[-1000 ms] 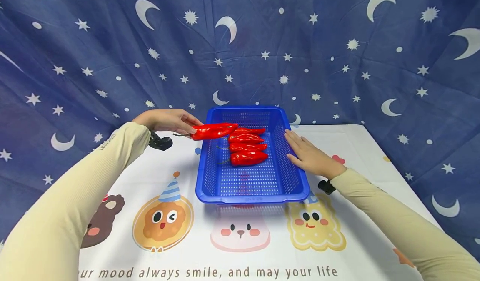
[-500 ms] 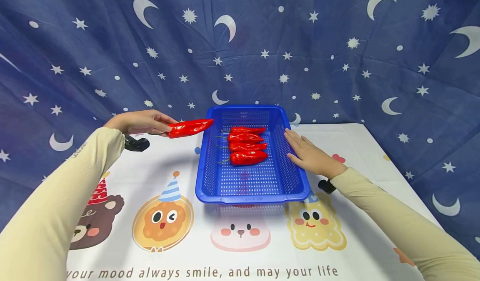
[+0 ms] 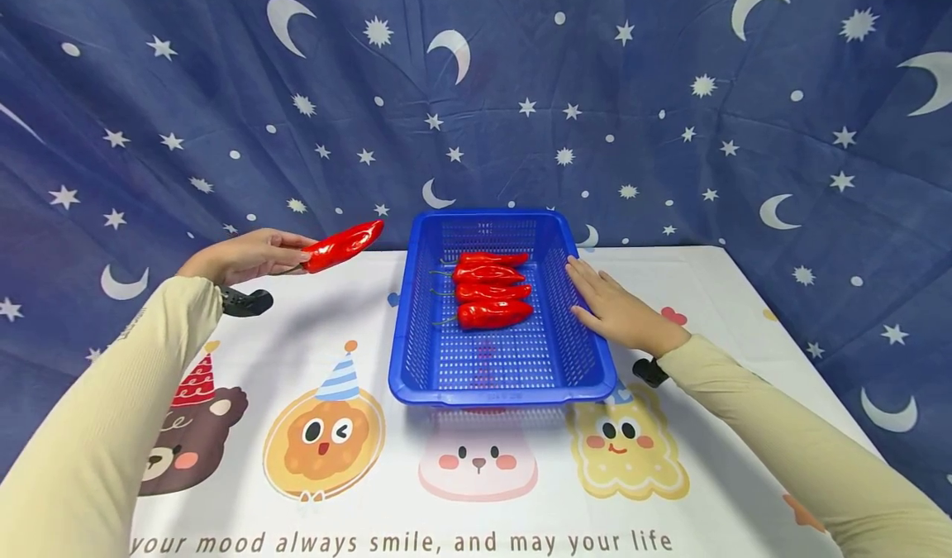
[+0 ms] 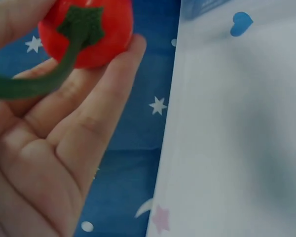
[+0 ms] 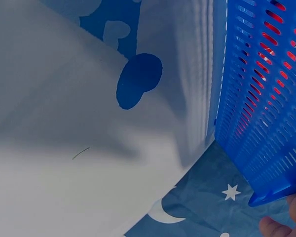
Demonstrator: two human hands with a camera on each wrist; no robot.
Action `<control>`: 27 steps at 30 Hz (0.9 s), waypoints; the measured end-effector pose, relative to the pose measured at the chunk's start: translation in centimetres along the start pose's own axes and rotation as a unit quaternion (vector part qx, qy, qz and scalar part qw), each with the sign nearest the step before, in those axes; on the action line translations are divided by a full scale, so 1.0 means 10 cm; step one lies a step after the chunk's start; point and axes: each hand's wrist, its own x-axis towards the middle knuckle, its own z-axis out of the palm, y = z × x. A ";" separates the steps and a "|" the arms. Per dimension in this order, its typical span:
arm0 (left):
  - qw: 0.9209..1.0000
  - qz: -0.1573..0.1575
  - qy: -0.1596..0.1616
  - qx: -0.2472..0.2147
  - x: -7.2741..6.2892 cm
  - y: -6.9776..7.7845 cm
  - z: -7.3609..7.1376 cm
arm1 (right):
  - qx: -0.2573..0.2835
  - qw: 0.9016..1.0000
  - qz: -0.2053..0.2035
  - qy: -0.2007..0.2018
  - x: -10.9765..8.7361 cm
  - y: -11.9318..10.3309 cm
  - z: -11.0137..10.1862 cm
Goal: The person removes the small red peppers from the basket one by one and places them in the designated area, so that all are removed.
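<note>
My left hand (image 3: 253, 255) pinches a red pepper (image 3: 345, 245) near its stem end, in the air left of the basket, with the tip pointing up and right. The left wrist view shows the pepper's green curved stem (image 4: 44, 84) between thumb and fingers. A blue plastic basket (image 3: 502, 395) stands on the table, and several more red peppers (image 3: 494, 314) lie in it side by side, stems to the left. My right hand (image 3: 621, 310) rests on the basket's right rim with fingers extended; in the right wrist view only some fingertips (image 5: 276, 228) show by the rim.
The white tablecloth (image 3: 327, 426) carries printed cartoon figures and lettering. Behind the table hangs a dark blue curtain (image 3: 506, 70) with moons and stars. Black wrist straps (image 3: 245, 302) sit on both wrists.
My left hand has carried its pepper leftward from above the basket to outside its left rim, and the pepper's tip has tilted upward. The right hand stays on the rim.
</note>
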 end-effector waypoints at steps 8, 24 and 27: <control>0.997 0.003 0.042 -0.059 -0.01 -0.28 0.00 | 0.002 1.000 -0.006 0.002 0.00 0.01 0.01; 0.929 -0.010 0.115 -0.352 -0.05 -0.72 0.08 | 0.003 1.000 -0.006 0.001 0.01 0.00 -0.01; 0.921 -0.014 0.124 -0.370 -0.06 -0.79 0.09 | 0.005 1.000 -0.007 -0.001 0.00 0.01 -0.01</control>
